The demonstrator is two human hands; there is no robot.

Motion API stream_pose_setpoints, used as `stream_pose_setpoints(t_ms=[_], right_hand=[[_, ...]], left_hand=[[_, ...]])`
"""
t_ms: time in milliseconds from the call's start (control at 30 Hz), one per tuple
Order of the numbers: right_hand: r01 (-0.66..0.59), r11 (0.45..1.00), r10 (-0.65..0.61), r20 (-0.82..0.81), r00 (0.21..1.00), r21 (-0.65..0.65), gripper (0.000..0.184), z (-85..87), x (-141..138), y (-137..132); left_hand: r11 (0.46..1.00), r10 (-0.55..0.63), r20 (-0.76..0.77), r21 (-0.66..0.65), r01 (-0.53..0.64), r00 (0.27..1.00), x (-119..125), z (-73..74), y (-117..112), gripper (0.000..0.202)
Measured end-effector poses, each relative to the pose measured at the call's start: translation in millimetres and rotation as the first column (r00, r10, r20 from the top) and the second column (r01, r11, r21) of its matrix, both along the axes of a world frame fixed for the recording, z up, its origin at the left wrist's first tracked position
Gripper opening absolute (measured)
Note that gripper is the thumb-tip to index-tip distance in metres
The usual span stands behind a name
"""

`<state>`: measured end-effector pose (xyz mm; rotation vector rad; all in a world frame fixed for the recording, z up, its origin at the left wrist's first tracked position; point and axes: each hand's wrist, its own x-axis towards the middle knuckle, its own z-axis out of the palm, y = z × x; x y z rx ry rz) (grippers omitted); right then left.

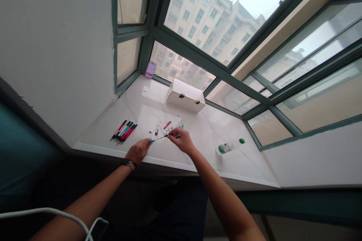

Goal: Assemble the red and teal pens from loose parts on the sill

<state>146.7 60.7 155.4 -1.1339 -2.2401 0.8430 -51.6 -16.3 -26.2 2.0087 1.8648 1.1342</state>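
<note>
My left hand (139,150) is closed round a blue pen barrel (152,141) above the front part of the white sill. A thin refill (160,138) runs from the barrel toward my right hand (182,141). That hand pinches a small black pen part (167,134) at the refill's far end. Beyond my hands lie loose pen parts, among them a red barrel piece (167,124) and a slim black-and-clear piece (157,129). My right fingers hide some of the small parts. Left of my hands, several red, black and blue pens (124,131) lie side by side.
A white box (185,101) stands at the back against the window. To the right, a clear bottle (228,146) with a green cap lies on its side. A blurred purple item (151,69) sits in the back left corner. A white cable (53,211) crosses my left forearm.
</note>
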Motion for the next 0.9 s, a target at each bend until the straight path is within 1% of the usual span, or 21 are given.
stream_pose_setpoints(t_ms=[100,200,267,400,533,600,700,800,900], right_hand=[[-0.036,0.999,0.036,0.005,0.999,0.007,0.021,-0.8,-5.1,-5.9],[-0.119,0.993,0.119,0.031,0.992,0.0,0.018,-5.7,-13.1,-10.5],[-0.152,0.988,0.152,0.058,0.987,0.008,0.016,-9.1,-17.9,-11.8],[-0.146,0.988,0.142,0.097,0.985,0.042,0.014,-16.0,-24.8,-10.2],[-0.167,0.986,0.163,0.147,0.976,0.019,0.013,-24.2,-30.7,-7.0],[-0.169,0.985,0.163,0.176,0.971,0.018,0.011,-27.0,-33.6,-6.0],[-0.199,0.98,0.188,0.221,0.957,0.03,0.008,-27.9,-36.9,-5.1],[-0.237,0.971,0.219,0.25,0.943,0.044,0.007,-27.0,-38.2,-4.2],[-0.24,0.969,0.217,0.264,0.94,0.058,0.006,-28.1,-37.4,-2.6]], left_hand=[[1.0,-0.005,0.003,-0.003,0.005,1.0,-0.2,1.9,-0.9,0.03],[1.0,0.022,-0.029,-0.022,-0.022,0.999,0.1,5.1,-2.5,0.032],[0.999,0.038,-0.052,-0.037,-0.04,0.998,0.4,7.0,-3.4,0.033],[0.998,0.031,-0.066,-0.051,-0.035,0.997,1.1,9.2,-4.6,0.034],[0.998,0.039,-0.072,-0.052,-0.043,0.997,1.6,10.0,-4.9,0.034],[0.999,0.022,-0.07,-0.044,-0.025,0.997,1.3,10.8,-5.0,0.033],[0.999,0.0,-0.072,-0.033,-0.003,0.997,0.5,12.2,-5.2,0.032],[0.999,0.002,-0.074,-0.033,-0.005,0.997,0.1,12.0,-5.1,0.032],[1.0,0.004,-0.066,-0.03,-0.006,0.998,0.1,9.9,-4.8,0.032]])
